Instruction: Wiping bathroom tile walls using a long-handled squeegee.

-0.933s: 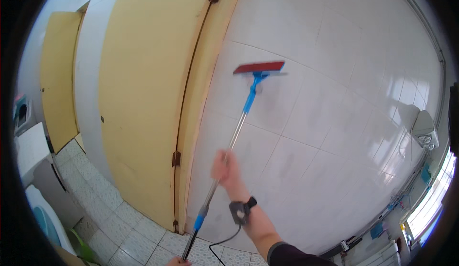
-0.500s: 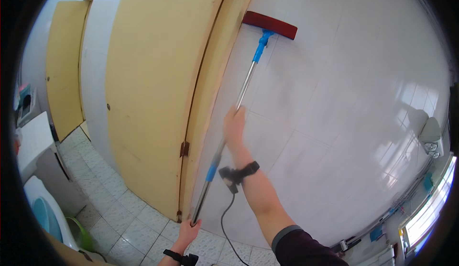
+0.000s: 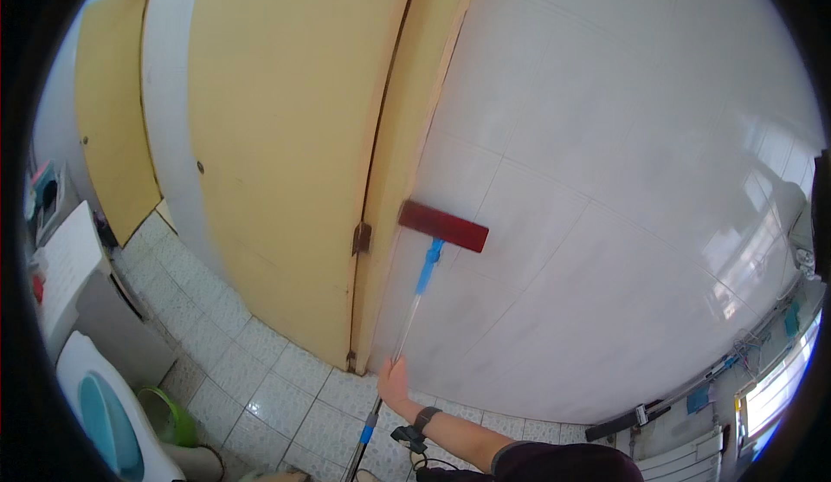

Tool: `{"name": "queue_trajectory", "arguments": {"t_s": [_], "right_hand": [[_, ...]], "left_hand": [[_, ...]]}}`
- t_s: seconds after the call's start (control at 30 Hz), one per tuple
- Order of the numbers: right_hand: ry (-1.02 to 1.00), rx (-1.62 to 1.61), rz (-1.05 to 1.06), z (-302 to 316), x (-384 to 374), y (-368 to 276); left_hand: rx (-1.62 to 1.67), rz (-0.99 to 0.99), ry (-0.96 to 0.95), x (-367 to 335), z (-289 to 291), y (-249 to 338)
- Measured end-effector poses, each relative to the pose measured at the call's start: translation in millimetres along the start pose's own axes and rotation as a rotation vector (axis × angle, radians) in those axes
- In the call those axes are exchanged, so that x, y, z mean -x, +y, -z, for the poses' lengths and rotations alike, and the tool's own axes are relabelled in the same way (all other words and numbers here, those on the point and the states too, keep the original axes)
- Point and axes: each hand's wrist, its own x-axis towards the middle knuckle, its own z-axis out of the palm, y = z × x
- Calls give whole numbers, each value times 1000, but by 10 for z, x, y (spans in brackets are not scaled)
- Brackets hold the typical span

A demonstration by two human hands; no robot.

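A flat mop with a dark red rectangular head (image 3: pixel 444 226) lies against the white tiled wall, its left end close to the yellow door frame. A blue joint links the head to a silver pole (image 3: pixel 409 330), which slants down to the lower edge. My right hand (image 3: pixel 394 381) is closed round the pole below the blue joint. A dark strap with a small black device and cable (image 3: pixel 409 436) is at my right wrist. Below that hand the pole carries a blue collar (image 3: pixel 366 435). My left hand is out of the picture, and the pole's lower end is hidden.
Left of the wall stands a yellow door (image 3: pixel 286 161) with a brown hinge (image 3: pixel 362 238). Farther left are another yellow door (image 3: pixel 112 118), a white basin holding a light-blue tub (image 3: pixel 108 426) and a green bucket (image 3: pixel 169 417). A bright window (image 3: pixel 779 395) is at the right.
The mop head has slid down the wall, along the door frame. My right hand has come down with the pole, and my left hand has dropped out of view.
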Motion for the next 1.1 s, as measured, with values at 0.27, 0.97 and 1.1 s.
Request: {"name": "queue_trajectory", "arguments": {"t_s": [0.27,0.97,1.1], "right_hand": [[-192,-44,-463,-94,640,975],[453,-178,332,2485,-2137,-2029],[475,-33,290,2110,-1985,-1281]], "left_hand": [[78,278,-146,1119,383,689],[56,-576,97,-301,-44,4306],[-23,-480,-41,-609,-121,3706]]}}
